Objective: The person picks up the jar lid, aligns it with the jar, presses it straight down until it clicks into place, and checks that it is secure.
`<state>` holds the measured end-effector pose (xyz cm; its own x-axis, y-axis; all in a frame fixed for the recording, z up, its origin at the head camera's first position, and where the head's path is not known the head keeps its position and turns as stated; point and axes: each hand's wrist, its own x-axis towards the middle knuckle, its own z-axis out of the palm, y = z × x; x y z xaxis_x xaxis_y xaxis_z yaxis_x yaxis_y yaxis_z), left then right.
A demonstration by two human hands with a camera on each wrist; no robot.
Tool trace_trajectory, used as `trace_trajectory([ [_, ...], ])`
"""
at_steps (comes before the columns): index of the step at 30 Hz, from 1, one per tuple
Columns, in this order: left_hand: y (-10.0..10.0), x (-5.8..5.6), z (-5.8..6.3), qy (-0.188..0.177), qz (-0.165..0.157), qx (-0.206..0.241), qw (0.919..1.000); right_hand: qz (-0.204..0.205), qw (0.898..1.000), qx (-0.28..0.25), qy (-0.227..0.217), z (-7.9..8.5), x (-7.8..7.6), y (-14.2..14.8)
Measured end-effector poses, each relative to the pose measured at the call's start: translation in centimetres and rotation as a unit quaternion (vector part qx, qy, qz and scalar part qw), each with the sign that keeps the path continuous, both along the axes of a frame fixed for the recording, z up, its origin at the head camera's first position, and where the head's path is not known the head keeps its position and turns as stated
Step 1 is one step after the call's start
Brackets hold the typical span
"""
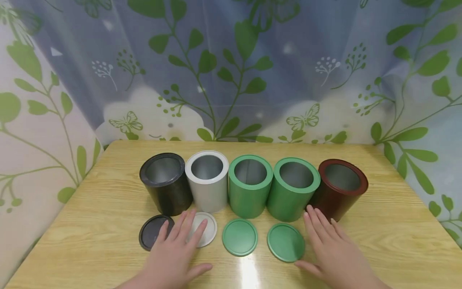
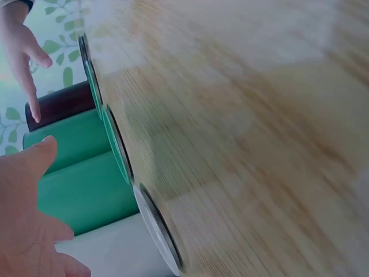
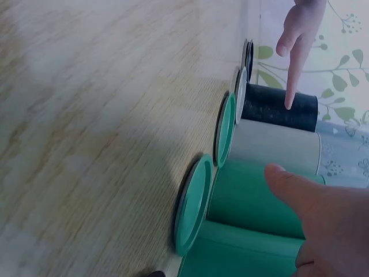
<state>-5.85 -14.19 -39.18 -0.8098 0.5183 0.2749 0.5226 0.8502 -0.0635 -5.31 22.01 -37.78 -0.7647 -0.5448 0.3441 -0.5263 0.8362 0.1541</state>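
A row of open tins stands on the table: a black tin (image 1: 175, 196), a white tin (image 1: 211, 196), two green tins and a dark red tin (image 1: 330, 202). Before them lie flat lids: a black lid (image 1: 149, 235), a white lid (image 1: 209, 230), a green lid (image 1: 240, 237) and another green lid (image 1: 286, 243). My left hand (image 1: 171, 255) is spread over the black and white lids, partly covering both. Beside the right green lid, my right hand (image 1: 332, 251) reaches forward with straight fingers. Neither hand holds anything. Farthest along, the left wrist view has a dark-rimmed lid (image 2: 83, 46).
The wooden table (image 1: 90, 237) extends to both sides of the tins and toward me. A curtain (image 1: 223, 80) with leaves and butterflies hangs behind the table's back edge and along its sides. The tins stand close together.
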Motion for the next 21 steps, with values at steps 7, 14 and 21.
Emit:
trace_trajectory([
  [7,-1.3,0.1,-0.1,0.004,0.007,0.014,0.9999,0.031,0.999,0.01,0.0,0.4,-0.1,-1.2],
  [14,-2.9,0.0,-0.2,-0.008,0.022,0.016,0.9996,0.121,0.991,-0.037,0.04,0.4,-0.9,-3.7],
  [21,-4.1,-0.2,0.0,0.012,0.009,0.027,0.9995,0.168,0.984,-0.051,0.045,0.3,-1.7,-6.4],
])
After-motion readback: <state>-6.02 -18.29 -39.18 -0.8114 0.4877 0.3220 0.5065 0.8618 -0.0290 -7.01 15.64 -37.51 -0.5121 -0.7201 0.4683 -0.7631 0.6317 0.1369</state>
